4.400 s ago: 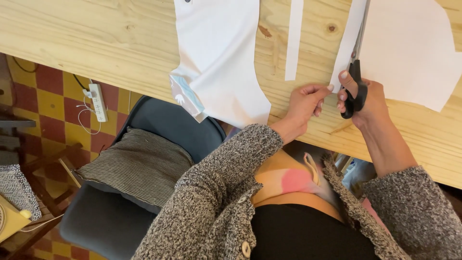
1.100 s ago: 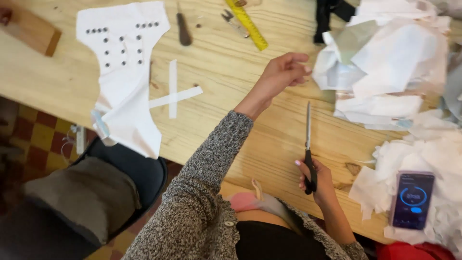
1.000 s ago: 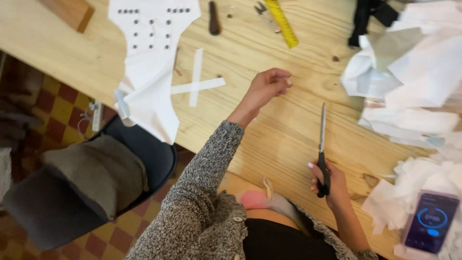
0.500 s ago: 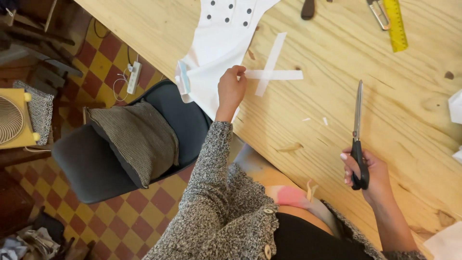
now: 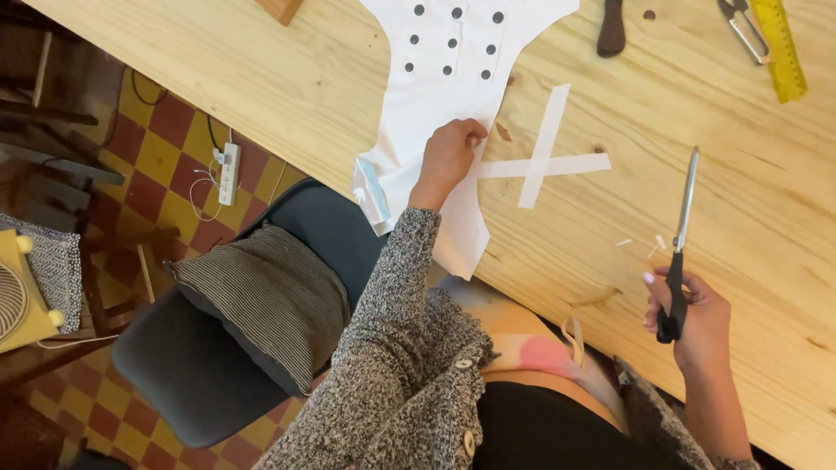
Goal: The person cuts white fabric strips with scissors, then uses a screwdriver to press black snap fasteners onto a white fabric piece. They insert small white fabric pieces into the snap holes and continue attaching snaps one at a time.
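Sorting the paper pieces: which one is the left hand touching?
The large white sheet with black dots, under the left hand; the two crossed strips lie untouched beside it.

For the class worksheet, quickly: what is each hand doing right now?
Left hand: closed, fingers curled on the white paper pattern.
Right hand: closed, holding the scissors, blades shut.

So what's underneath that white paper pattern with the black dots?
The wooden table lies under the paper pattern; its lower end overhangs the edge. The left hand presses on it. Anything beneath is hidden.
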